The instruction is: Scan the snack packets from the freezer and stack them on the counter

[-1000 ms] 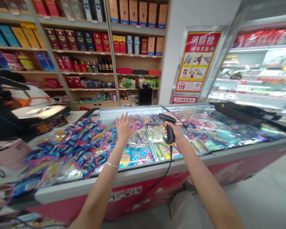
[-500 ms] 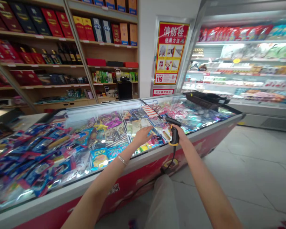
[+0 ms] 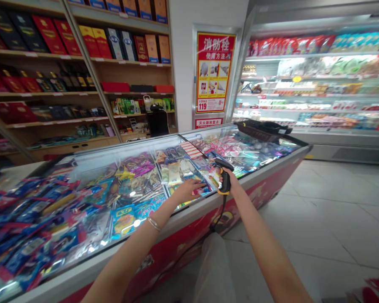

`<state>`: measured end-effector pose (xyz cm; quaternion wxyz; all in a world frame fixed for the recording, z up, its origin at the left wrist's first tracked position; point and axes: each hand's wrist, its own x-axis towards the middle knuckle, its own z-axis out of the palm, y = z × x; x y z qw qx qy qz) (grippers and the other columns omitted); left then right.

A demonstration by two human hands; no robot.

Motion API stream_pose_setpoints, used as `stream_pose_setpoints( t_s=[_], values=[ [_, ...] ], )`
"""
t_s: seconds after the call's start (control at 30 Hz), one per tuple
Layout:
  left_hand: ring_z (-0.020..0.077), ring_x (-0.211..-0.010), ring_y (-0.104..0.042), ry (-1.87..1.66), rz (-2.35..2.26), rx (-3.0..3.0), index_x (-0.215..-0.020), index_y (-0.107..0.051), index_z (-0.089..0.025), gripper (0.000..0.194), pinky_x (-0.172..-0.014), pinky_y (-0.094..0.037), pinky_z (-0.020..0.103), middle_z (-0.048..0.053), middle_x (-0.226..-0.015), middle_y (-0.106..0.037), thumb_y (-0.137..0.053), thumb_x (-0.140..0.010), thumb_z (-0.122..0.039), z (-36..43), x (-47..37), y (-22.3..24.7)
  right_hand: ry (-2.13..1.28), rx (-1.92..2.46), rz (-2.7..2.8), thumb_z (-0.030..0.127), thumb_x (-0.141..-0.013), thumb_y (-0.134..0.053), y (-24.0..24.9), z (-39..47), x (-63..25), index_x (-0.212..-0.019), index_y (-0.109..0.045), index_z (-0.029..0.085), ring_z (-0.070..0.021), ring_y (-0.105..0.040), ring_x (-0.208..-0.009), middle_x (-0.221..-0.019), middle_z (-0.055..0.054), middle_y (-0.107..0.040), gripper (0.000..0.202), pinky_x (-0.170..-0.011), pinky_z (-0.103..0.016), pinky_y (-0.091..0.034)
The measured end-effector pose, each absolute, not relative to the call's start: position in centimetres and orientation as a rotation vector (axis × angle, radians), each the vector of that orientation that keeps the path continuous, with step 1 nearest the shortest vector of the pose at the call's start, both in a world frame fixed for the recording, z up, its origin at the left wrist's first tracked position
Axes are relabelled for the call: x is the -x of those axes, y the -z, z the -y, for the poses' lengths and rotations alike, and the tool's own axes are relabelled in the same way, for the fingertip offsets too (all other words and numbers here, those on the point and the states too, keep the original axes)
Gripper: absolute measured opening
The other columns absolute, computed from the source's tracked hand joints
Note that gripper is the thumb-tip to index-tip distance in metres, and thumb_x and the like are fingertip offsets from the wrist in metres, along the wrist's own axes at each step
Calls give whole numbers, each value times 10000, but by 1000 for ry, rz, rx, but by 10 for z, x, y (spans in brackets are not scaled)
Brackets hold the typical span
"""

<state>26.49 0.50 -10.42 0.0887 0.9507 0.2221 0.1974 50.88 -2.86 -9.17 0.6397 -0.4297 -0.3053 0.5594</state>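
My right hand [image 3: 229, 179] is wrapped round the grip of a black and yellow handheld scanner [image 3: 224, 179], held above the front part of a chest freezer [image 3: 252, 181]. A cord [image 3: 221, 214] hangs from the scanner's base down the freezer's red front. Left of the scanner, my left hand [image 3: 188, 189] is held palm down with its fingers spread and nothing in it, over the glass near the front rim. Whether it touches the glass I cannot tell. Colourful packets [image 3: 135, 168] lie under the glass, and a silvery bracelet [image 3: 153, 224] circles my left wrist.
Blue and red packets [image 3: 28, 223] are heaped at the left. A black tray [image 3: 260, 129] rests on the freezer's far right end. Shelves of boxes [image 3: 123, 59] stand behind, a lit display fridge [image 3: 318, 99] at the right. The cord trails beside my leg [image 3: 214, 269].
The view has turned slightly right, so the freezer and shelves sit further left. My left hand has moved a little nearer the front rim. The scanner remains in my right hand.
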Motion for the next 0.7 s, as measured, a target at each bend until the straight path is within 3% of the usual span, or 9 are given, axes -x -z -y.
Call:
stream_pose_setpoints(
  t_s=[0.2, 0.37, 0.5, 0.6, 0.7],
  values=[
    [228, -1054, -605, -658, -777, -2634, -1270, -602, -246, 440, -955, -455, 358, 83, -1135, -681, -527, -853, -367, -5, -264, 96, -1352, 980, 508, 314, -832, -554, 87, 29, -505, -762, -600, 163, -99, -446, -373, -447, 24, -492, 173, -342, -193, -390],
    [211, -973, -644, -759, -948, -2008, -1156, -673, -216, 405, -888, -495, 339, 51, -1080, -711, -533, -836, -421, -13, -241, 87, -1364, 998, 566, 341, -802, -602, 71, 34, -484, -770, -592, 161, -92, -452, -371, -475, 25, -509, 183, -344, -191, -389],
    [181, -855, -662, -986, -784, -1426, -988, -697, -136, 395, -862, -514, 331, 87, -960, -722, -619, -774, -459, -21, -192, 78, -1360, 912, 636, 287, -771, -635, 56, 33, -448, -779, -594, 161, -82, -472, -397, -541, 8, -568, 132, -350, -178, -396],
    [161, -696, -651, -1167, -771, -1172, -853, -670, -119, 364, -803, -529, 335, 48, -693, -679, -694, -708, -452, -28, -141, 70, -1428, 894, 718, 289, -759, -646, 47, 28, -409, -763, -594, 158, -83, -483, -405, -549, 3, -574, 141, -344, -176, -389],
    [161, -665, -638, -1310, -807, -1063, -845, -645, -127, 361, -692, -528, 302, 28, -656, -650, -724, -663, -428, -32, -91, 67, -1476, 871, 816, 295, -721, -682, 44, 25, -365, -789, -613, 154, -80, -485, -406, -582, 3, -594, 171, -353, -185, -396]
  ],
)
